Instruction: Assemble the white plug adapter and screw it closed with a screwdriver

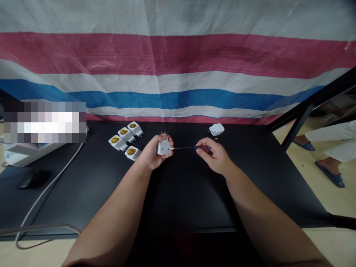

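Black table [180, 193] under everything. Four socket adapters [126, 141] sit just left of the left hand [151, 154], which is clamped around a white plug adapter [164, 147]. It looks light, hard and slick, so I'd grip its flat sides. The right hand [215, 157] is pinched on a thin screwdriver [185, 148], tip touching the adapter. A spare plug [216, 129] lies just beyond the right hand.

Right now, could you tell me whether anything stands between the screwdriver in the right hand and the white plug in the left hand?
Nothing visible does. The screwdriver runs bare from the right hand to the white plug in the left hand. The lamp sockets lie apart, beyond the left hand.
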Demonstrator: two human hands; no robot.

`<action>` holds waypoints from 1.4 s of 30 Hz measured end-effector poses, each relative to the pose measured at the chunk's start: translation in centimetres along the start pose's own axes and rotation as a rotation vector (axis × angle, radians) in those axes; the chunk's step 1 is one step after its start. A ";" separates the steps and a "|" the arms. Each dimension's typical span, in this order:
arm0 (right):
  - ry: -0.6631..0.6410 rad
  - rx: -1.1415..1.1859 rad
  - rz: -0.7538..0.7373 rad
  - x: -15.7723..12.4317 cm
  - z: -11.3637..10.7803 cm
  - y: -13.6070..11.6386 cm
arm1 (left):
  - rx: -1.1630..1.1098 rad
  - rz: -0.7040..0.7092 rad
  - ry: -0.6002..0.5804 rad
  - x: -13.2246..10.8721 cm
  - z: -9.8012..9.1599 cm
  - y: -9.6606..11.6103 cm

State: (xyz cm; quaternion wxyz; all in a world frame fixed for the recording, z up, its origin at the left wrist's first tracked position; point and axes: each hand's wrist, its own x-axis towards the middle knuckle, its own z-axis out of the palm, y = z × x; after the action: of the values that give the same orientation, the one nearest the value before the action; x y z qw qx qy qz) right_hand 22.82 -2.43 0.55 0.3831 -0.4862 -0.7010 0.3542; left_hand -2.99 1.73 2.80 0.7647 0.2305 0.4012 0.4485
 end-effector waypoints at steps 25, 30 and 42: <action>-0.028 -0.170 -0.125 0.8 -1.8 0.8 | 0.256 -0.029 -0.086 0.1 -0.2 -1.1; -0.048 -0.142 0.000 0.8 -2.0 0.7 | 0.250 -0.049 -0.153 0.1 -0.4 -1.3; -0.136 -0.079 0.035 0.5 -1.7 0.7 | 0.285 -0.047 -0.086 0.0 -0.1 -1.3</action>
State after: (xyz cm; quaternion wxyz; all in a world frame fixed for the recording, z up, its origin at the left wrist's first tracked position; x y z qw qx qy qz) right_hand 24.46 -1.51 0.82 0.3090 -0.4877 -0.7303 0.3652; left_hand -2.43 1.11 1.79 0.7510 0.3462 0.4329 0.3587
